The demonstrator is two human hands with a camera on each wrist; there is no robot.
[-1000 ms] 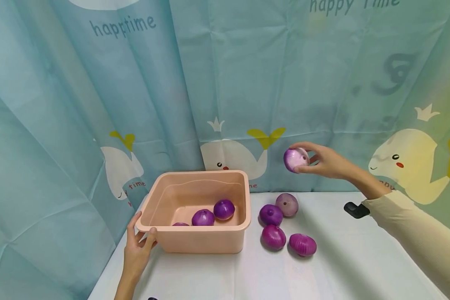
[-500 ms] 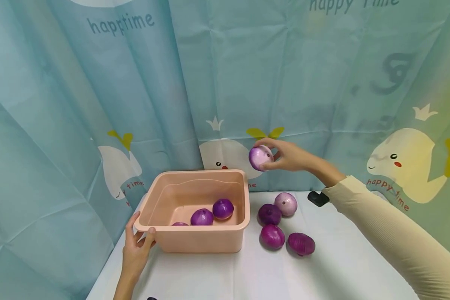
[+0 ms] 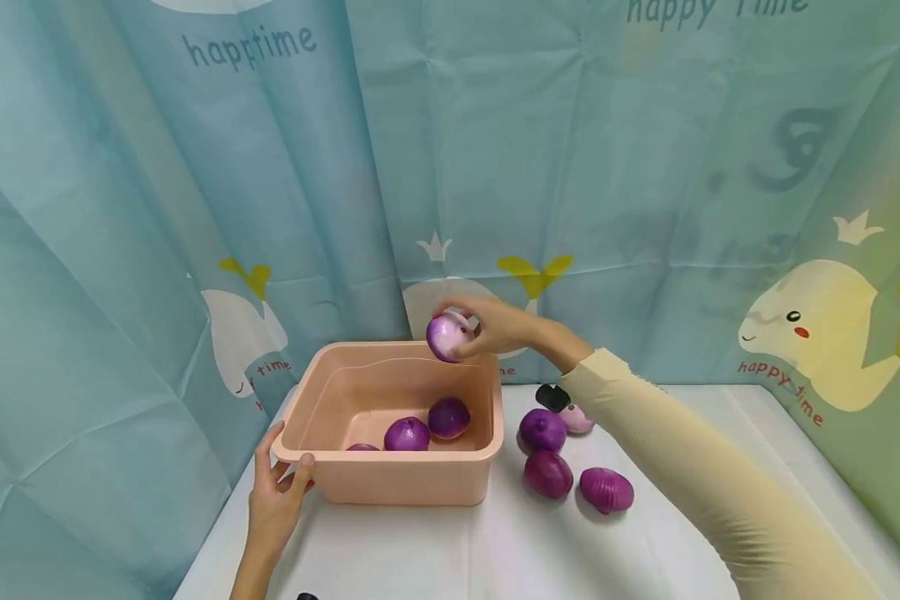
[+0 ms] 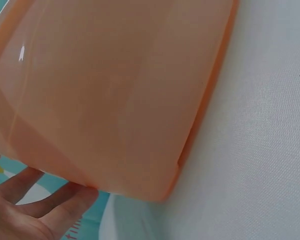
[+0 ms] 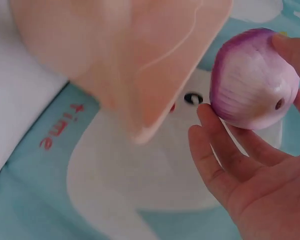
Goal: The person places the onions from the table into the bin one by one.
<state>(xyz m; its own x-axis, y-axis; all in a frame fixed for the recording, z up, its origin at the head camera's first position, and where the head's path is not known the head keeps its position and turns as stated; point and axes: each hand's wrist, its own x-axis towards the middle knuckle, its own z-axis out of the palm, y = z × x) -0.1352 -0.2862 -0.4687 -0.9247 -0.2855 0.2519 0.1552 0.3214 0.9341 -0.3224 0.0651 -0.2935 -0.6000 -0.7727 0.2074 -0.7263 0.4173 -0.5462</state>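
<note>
Right hand (image 3: 495, 327) pinches a pale purple-and-white onion (image 3: 448, 336) in curled fingertips, in the air over the back rim of the peach plastic rectangular tub (image 3: 390, 479). Left hand (image 3: 276, 500) grips the tub's near left corner, thumb on the rim; its palm is cut off in the wrist view. Inside the tub lie 2 dark purple onions (image 3: 427, 425), plus a 3rd mostly hidden by the front wall. On the white tablecloth (image 3: 495, 550), 3 dark purple loose onions (image 3: 562, 467) show; a 4th, paler, is half covered by the cream sleeve (image 3: 682, 467).
</note>
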